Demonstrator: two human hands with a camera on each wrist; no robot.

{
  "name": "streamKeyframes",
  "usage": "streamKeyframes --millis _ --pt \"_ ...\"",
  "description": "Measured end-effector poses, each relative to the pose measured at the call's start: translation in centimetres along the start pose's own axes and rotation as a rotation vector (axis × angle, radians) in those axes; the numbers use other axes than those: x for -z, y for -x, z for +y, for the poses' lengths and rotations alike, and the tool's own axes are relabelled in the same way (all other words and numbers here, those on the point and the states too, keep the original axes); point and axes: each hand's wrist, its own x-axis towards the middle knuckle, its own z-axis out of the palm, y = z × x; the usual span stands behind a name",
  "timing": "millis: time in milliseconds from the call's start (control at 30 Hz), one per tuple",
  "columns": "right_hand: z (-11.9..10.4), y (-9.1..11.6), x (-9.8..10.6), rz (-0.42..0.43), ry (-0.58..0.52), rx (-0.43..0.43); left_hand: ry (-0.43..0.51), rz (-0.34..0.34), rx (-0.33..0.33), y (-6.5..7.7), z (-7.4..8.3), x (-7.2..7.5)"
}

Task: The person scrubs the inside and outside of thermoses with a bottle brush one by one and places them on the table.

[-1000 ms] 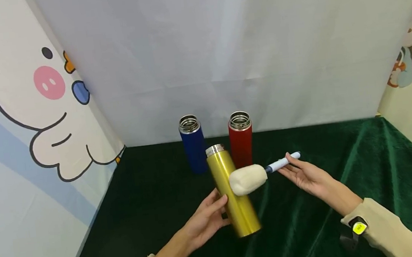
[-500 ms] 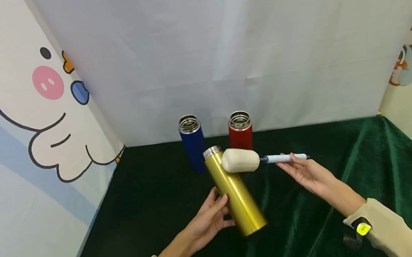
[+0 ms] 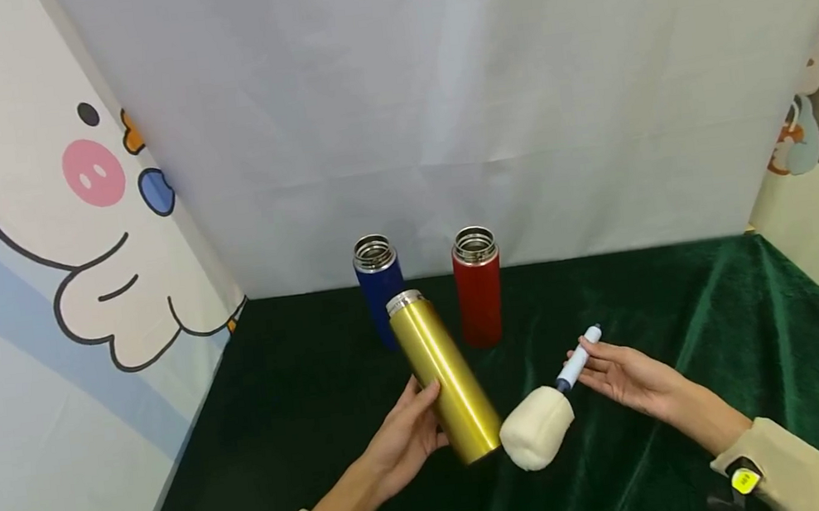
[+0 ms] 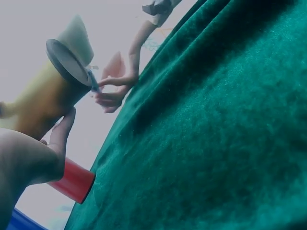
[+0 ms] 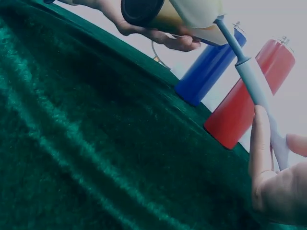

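My left hand [image 3: 407, 435] grips a gold bottle [image 3: 443, 377] round its lower half. The bottle leans to the left, its bare steel neck up and no lid on it; in the left wrist view its base hangs above the cloth. Between thumb and fingers, my right hand [image 3: 632, 378] pinches the pale handle of a bottle brush [image 3: 537, 428]. The brush's cream sponge head points down and left, right beside the gold bottle's base. In the right wrist view, the brush handle [image 5: 254, 81] crosses in front of the red bottle.
Behind the gold bottle stand a blue bottle [image 3: 375, 280] and a red bottle [image 3: 479, 290], both upright with open steel mouths. Dark green velvet cloth [image 3: 282, 402] covers the table. A pale curtain [image 3: 551, 107] hangs at the back, with cartoon-printed panels on both sides.
The brush head has swung from beside the gold bottle's upper part down to its base, the handle now tilting up to the right. The gold bottle has shifted slightly left.
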Motion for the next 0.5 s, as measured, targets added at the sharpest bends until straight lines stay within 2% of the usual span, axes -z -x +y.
streamKeyframes --millis 167,367,500 --pt "-0.4 -0.7 -1.4 0.030 -0.108 0.021 -0.021 -0.019 -0.005 0.3 -0.4 -0.1" --pt "-1.0 -2.0 -3.6 0.154 -0.262 0.040 -0.022 -0.031 -0.001 0.7 -0.6 -0.4" --pt "-1.3 -2.6 -4.8 0.186 -0.345 0.064 0.004 -0.055 0.009 1.0 -0.6 -0.4"
